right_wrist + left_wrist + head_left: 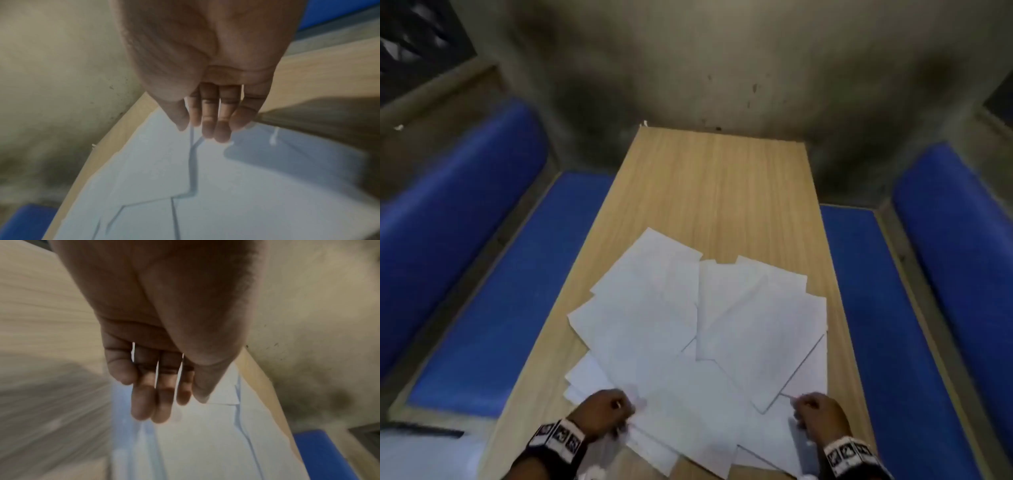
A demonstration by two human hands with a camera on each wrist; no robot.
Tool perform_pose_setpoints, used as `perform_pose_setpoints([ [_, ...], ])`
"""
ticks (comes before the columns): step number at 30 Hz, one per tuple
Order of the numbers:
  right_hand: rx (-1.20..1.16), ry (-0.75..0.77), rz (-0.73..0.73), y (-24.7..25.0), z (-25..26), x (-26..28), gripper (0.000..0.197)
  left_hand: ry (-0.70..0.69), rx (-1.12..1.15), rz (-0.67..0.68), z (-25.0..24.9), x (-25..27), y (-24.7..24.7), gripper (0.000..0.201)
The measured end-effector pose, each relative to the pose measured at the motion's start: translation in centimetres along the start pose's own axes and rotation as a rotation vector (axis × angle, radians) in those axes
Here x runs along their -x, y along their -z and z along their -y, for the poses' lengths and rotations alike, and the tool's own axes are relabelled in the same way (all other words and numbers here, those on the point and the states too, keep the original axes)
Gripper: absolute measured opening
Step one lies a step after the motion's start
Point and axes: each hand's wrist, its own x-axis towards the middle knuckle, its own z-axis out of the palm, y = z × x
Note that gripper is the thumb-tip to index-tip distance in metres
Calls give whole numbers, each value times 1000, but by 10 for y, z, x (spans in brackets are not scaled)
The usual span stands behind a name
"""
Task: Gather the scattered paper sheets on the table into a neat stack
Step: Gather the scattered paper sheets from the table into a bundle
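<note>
Several white paper sheets (pixel 671 325) lie fanned and overlapping on the near half of a light wooden table (pixel 715 192). My left hand (pixel 619 411) is at the near left edge of the spread, knuckles up and fingers pointing down. In the left wrist view the left hand (pixel 160 407) has straight fingers just over the sheets (pixel 205 443). My right hand (pixel 804 411) is at the near right edge. Its straight fingers (pixel 213 129) touch the sheets (pixel 226 186), and neither hand pinches a sheet.
Blue padded benches run along the table's left side (pixel 493 291) and right side (pixel 887 308). A stained grey wall (pixel 722 68) closes off the far end. The rightmost sheets reach close to the table's right edge.
</note>
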Motion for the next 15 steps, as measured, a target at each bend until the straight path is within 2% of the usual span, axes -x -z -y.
perform_pose_setpoints([
  [2,-21,-21,-55,-6,3,-27,29,69,118,-130,-5,-19,1,25],
  [4,-50,-45,-129,-12,17,-45,47,174,208,-304,-5,-40,9,32],
  [7,10,-100,-179,-24,29,-65,57,372,427,-578,18,-77,27,77],
  [9,8,-163,-198,-31,34,-69,72,496,459,-677,56,-110,38,104],
  [10,-11,-200,-207,-35,36,-72,80,565,465,-688,66,-117,42,109],
  [11,-21,-216,-223,-39,35,-74,87,617,474,-684,64,-118,44,109],
  [13,-4,-221,-245,-45,37,-76,90,636,471,-678,38,-103,47,98],
  [15,9,-202,-241,-48,42,-78,79,594,416,-696,2,-87,49,83],
])
